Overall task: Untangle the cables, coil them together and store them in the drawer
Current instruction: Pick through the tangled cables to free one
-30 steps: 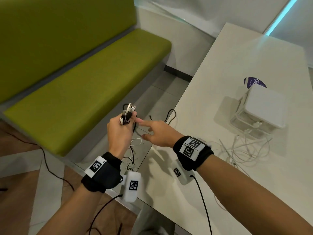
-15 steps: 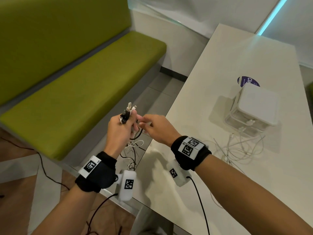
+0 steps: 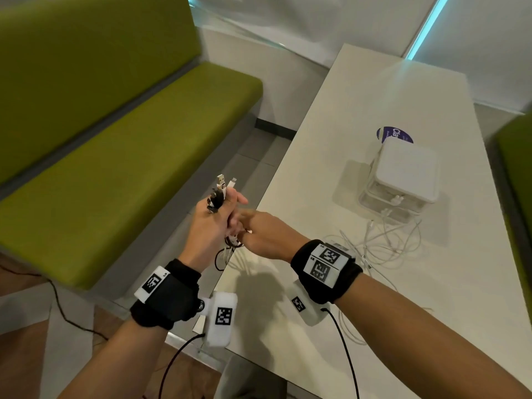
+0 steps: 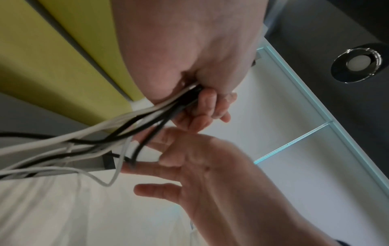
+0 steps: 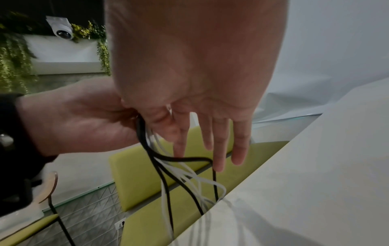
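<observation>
My left hand (image 3: 223,210) is a raised fist off the table's left edge, gripping a bundle of black and white cables (image 4: 126,129). Their plugs (image 3: 221,188) stick up out of the fist. The strands hang below it (image 5: 166,186). My right hand (image 3: 244,226) reaches in just under the fist with straight, spread fingers (image 5: 219,149). A black cable loop (image 5: 189,159) lies across its fingertips. More white cables (image 3: 385,240) lie tangled on the table in front of a small white drawer unit (image 3: 406,171), whose drawers look pushed in.
The white table (image 3: 374,326) fills the right side, with a blue round sticker (image 3: 394,133) behind the drawer unit. A green bench (image 3: 115,168) runs along the left. A black cord (image 3: 57,300) trails on the floor.
My right hand has moved from pointing beside the left fist to sliding its straight fingers into the strands hanging below it. The left hand has kept its grip and risen slightly.
</observation>
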Demonstrator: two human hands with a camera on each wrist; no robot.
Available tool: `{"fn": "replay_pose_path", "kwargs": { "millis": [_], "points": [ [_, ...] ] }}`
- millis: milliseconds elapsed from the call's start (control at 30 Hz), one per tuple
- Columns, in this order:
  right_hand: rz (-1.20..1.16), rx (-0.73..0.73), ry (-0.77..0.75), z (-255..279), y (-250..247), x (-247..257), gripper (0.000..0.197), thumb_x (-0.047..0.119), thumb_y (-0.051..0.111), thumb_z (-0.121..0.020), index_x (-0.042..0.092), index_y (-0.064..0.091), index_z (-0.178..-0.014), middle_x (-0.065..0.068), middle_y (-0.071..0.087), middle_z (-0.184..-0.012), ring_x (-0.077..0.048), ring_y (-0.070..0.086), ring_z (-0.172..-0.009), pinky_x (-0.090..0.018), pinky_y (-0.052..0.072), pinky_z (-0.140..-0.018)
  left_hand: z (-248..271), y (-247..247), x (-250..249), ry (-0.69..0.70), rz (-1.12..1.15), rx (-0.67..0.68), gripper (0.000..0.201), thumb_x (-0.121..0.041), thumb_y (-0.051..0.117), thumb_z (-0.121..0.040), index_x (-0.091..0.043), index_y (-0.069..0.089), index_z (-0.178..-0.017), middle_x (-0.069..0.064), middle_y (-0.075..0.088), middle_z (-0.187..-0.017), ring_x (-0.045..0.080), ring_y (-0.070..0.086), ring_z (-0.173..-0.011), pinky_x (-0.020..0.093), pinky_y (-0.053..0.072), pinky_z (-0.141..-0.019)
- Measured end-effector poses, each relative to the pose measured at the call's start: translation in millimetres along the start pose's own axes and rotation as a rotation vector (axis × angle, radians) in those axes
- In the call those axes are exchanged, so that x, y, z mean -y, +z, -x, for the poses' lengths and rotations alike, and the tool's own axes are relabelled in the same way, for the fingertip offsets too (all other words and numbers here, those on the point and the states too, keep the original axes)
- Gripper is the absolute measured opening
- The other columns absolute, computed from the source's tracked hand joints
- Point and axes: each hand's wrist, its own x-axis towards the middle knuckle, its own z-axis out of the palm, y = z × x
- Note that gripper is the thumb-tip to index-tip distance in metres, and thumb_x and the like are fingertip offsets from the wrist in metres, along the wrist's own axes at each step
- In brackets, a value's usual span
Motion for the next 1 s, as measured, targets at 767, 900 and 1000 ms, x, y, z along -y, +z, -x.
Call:
{"fn": "replay_pose_path", "kwargs": {
  "millis": [767,900,1000],
  "points": [
    [-0.157,-0.184,-0.023,32.0,-7.4,-29.4,0.018,0.025,0.061,-0.097,0.010,0.070,-0.099,-0.008,0.073,-0.096,-0.026,0.064,-0.086,-0.035,0.049,-0.079,-1.4,27.4,-3.1,-0.139,0.118,0.129,0.045,-0.044,0.042,-0.098,-0.011,0.071,-0.109,0.001,0.056,-0.057,0.011,0.029,-0.042,0.031,0.037,-0.063],
    [0.016,-0.082,0.048,45.2,-20.7,-38.7,0.021,0.026,0.054,-0.099,0.009,0.068,-0.101,-0.012,0.071,-0.097,-0.027,0.062,-0.089,-0.037,0.048,-0.079,-4.4,51.4,0.2,-0.118,0.043,0.172,0.045,-0.045,0.045,-0.095,-0.010,0.072,-0.100,0.001,0.058,-0.073,0.012,0.032,-0.043,0.029,0.039,-0.057],
    [0.087,-0.040,0.101,57.9,-32.3,-44.9,0.022,0.025,0.055,-0.099,0.009,0.070,-0.102,-0.008,0.070,-0.096,-0.021,0.055,-0.082,-0.031,0.040,-0.072,-4.8,67.6,4.1,-0.123,-0.001,0.218,0.042,-0.044,0.046,-0.096,-0.014,0.074,-0.091,0.007,0.052,-0.075,0.012,0.031,-0.042,0.023,0.036,-0.050]
  ]
}}
